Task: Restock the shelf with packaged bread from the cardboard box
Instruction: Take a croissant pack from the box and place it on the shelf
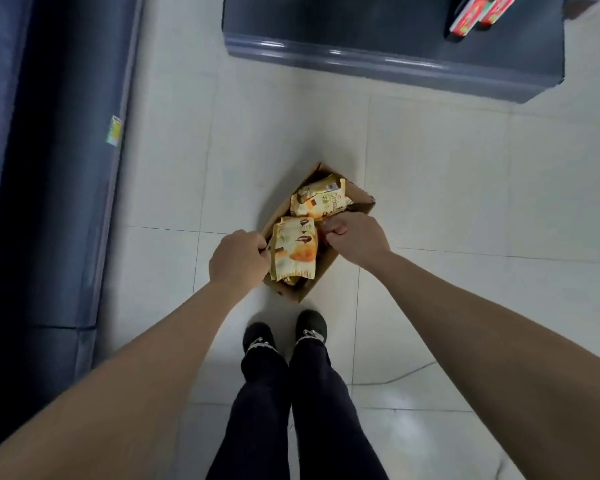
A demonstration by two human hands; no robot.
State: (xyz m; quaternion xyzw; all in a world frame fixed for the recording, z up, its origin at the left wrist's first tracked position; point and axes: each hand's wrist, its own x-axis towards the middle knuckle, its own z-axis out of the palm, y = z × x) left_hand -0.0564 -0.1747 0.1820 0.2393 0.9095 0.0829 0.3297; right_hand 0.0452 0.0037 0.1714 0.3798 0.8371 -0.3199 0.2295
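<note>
Both bare forearms reach down and forward from the bottom corners, with dark trousers (291, 403) and black shoes (314, 327) between them on the pale tiled floor (447, 174). Single head view, looking straight down. The cardboard box (326, 268) sits just ahead of the toes, angled. I can't tell whether it's resting on the tiles or already lifted. Left hand (237, 259) has its fingers curled tight at the box's left rim, and right hand (355, 237) is clenched on the right rim with the thumb on top. So both hands hold the box, not a pack. Bread is all in the box: near pack (295, 251) and far pack (321, 199), both gold wrappers, and something darker under them that I can't make out. The shelf (378, 43) at the top is well apart from the box and mostly bare, with only red packets (478, 15) at its right end. A second shelf unit (59, 188) runs down the left, with a small price tag (114, 130) on its edge. Progress looks like roughly zero: no gold packs on either shelf, and every visible pack has yet to go up. My read is the box gets carried closer first.
</note>
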